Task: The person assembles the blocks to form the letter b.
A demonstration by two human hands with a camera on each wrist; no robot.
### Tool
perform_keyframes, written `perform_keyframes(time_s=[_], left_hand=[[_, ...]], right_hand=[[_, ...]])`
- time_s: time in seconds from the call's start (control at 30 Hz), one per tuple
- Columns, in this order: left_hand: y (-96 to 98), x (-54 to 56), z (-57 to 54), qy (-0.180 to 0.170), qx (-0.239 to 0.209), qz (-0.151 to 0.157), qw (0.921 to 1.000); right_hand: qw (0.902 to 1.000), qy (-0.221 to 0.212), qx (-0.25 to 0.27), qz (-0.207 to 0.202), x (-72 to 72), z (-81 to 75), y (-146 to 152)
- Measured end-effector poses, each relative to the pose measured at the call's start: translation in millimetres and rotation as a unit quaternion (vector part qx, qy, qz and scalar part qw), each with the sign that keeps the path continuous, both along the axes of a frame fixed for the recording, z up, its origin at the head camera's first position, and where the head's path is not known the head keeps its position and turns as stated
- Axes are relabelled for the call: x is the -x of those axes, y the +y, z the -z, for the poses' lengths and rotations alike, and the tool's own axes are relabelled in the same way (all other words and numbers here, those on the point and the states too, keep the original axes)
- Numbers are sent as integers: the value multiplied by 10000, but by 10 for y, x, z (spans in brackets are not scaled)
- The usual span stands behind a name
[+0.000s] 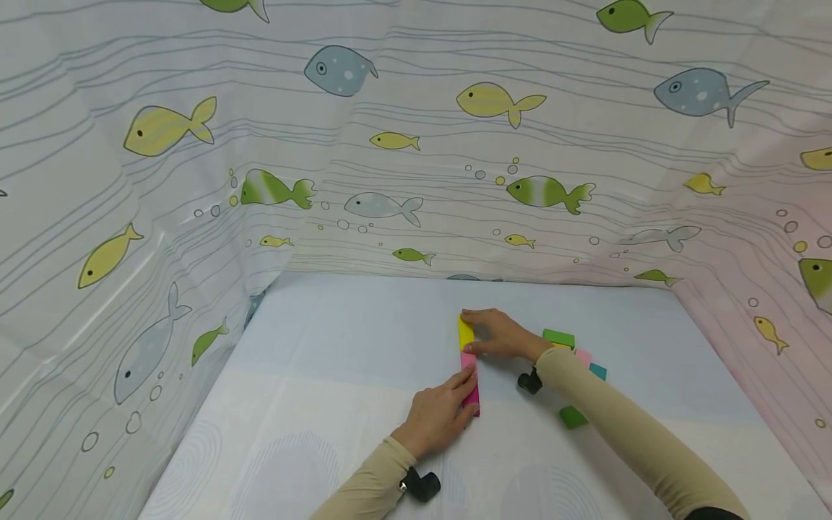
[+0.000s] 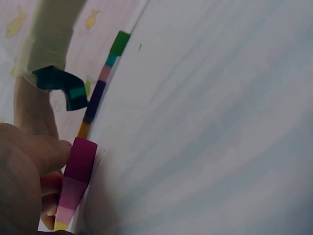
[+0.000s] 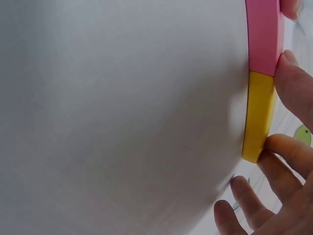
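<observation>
A yellow block (image 1: 465, 334), a pink block (image 1: 468, 360) and a magenta block (image 1: 474, 401) lie end to end in a straight row on the table. At the near end, my left hand (image 1: 434, 419) holds the magenta block, thumb by its near end and fingers toward the pink one. My right hand (image 1: 503, 334) pinches the yellow block (image 3: 259, 115) at the far end; its thumb sits near the seam with the pink block (image 3: 264, 39). Seen from the left wrist, the magenta block (image 2: 80, 160) has the left thumb along its side.
Right of the row, partly behind the right forearm, are a green block (image 1: 559, 337), a light pink block (image 1: 583, 357), a teal block (image 1: 598, 371) and another green block (image 1: 573, 417). A purple block (image 2: 95, 100) shows in the left wrist view. Fish-printed curtains (image 1: 442, 159) surround the white table (image 1: 312, 354).
</observation>
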State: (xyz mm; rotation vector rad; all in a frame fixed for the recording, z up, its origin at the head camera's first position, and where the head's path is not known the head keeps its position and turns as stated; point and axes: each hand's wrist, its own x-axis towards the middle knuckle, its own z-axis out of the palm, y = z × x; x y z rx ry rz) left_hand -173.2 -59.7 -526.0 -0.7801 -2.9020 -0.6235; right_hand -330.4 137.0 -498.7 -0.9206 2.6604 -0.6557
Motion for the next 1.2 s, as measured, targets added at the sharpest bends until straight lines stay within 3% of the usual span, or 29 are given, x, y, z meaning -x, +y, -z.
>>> perform_keyframes(time_s=[0.4,0.67,1.2], left_hand=[[-2,-19,11,-13,-109,12,9999],[-7,-15,5,218,-84,88,9997],[-30,13,29,13,-204,90,9998]], right_hand=[[10000,-62,54,17,-12,19,3],[10000,-19,68,-12,-7,17,12],[9999,9,133,-61,13,39,28]])
